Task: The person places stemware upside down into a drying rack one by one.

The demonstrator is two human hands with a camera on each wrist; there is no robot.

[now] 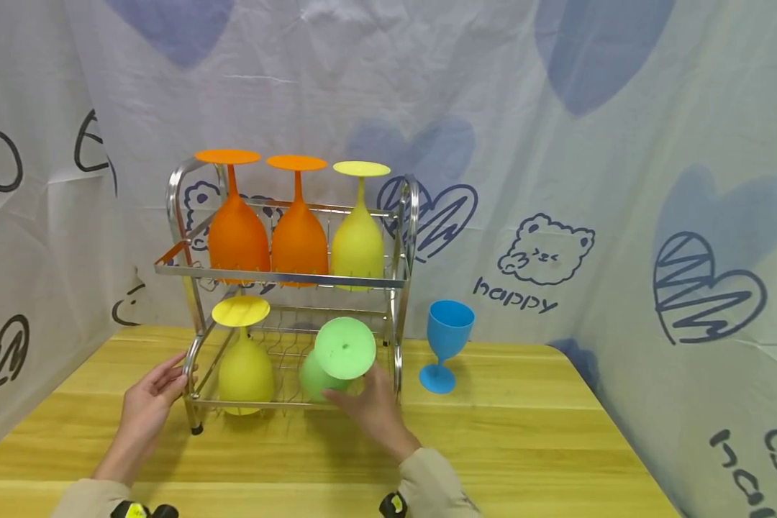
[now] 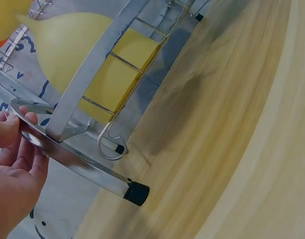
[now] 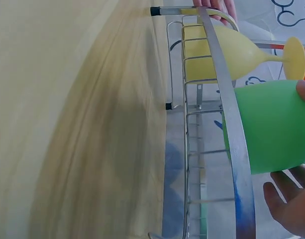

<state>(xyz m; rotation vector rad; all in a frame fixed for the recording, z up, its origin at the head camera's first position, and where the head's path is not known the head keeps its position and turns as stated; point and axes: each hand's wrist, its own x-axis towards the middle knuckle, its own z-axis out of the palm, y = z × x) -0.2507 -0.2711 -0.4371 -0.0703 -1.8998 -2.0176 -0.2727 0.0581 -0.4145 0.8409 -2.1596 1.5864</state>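
My left hand (image 1: 150, 397) grips the curved side post of a two-tier metal dish rack (image 1: 278, 277), thumb on one side and fingers on the other. At the right part of the lower tier, my right hand (image 1: 377, 409) holds a green goblet (image 1: 345, 348) around its bowl. The goblet is upside down, its base tilted toward the head camera. Its rim is inside the front rail in the right wrist view, but whether it touches the wires is hidden. To its left, a yellow goblet (image 1: 246, 370) stands inverted on the same tier.
Two orange goblets (image 1: 238, 234) (image 1: 300, 241) and a pale yellow goblet (image 1: 357, 244) stand inverted on the upper tier. Right of the rack, a blue goblet (image 1: 450, 331) stands upright on the wooden table (image 1: 518, 446). A patterned cloth (image 1: 492, 165) hangs behind.
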